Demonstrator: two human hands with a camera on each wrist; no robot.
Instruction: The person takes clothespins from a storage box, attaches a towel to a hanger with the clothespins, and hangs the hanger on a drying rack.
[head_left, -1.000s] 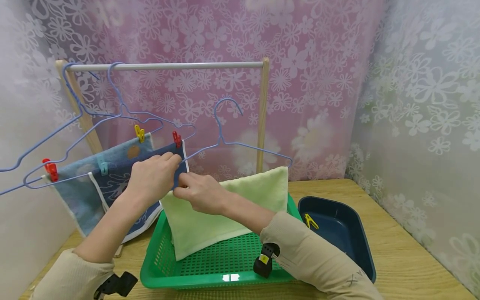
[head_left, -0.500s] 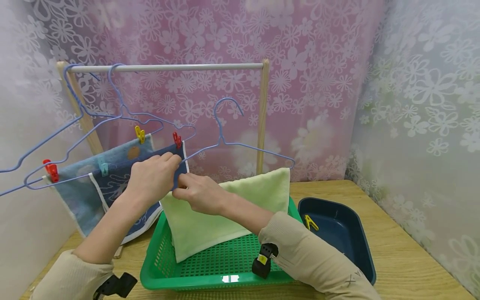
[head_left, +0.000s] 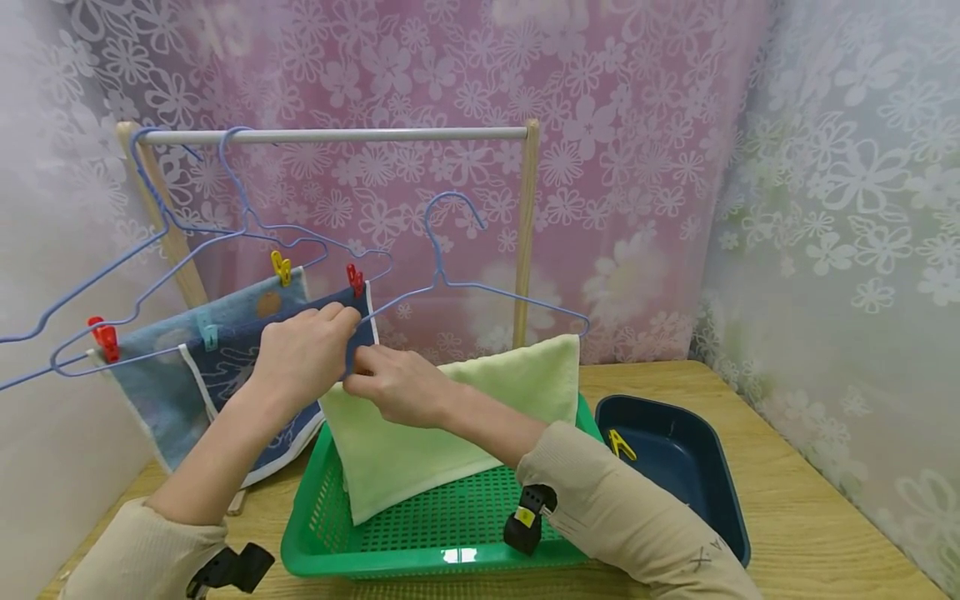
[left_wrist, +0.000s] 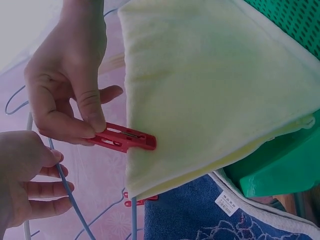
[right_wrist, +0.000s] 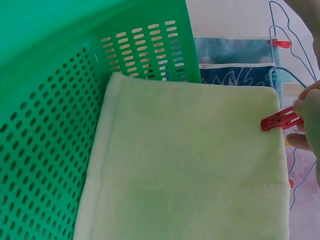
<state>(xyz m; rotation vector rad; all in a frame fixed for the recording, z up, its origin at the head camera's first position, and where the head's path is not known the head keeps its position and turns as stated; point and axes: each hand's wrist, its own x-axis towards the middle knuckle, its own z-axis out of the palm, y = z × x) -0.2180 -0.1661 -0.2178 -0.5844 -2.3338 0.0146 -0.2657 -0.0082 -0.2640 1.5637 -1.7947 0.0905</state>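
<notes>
In the head view my left hand [head_left: 303, 358] grips the lower left part of a blue wire hanger [head_left: 441, 280], hook upward. A pale yellow-green towel [head_left: 427, 458] is draped over this hanger, hanging above the green basket. My right hand [head_left: 401, 387] is at the towel's upper left corner. The left wrist view shows its thumb and fingers pinching a red clothespin [left_wrist: 122, 138], whose tips bite the towel's folded top edge. In the right wrist view the same clothespin [right_wrist: 281, 120] sits on the towel's edge. The right hand hides the clothespin in the head view.
Behind stands a rack with a pale rail [head_left: 337, 134], bearing two hangers with a light blue towel [head_left: 142, 367] and a navy towel [head_left: 225, 367] clipped on. The green basket [head_left: 322, 565] is below the hands. To the right, a dark blue tray [head_left: 722, 467] holds a yellow clothespin [head_left: 621, 445].
The draped hanger's hook has tilted slightly left, and its right end and the towel's right corner have shifted a little right. Both hands stay almost in place.
</notes>
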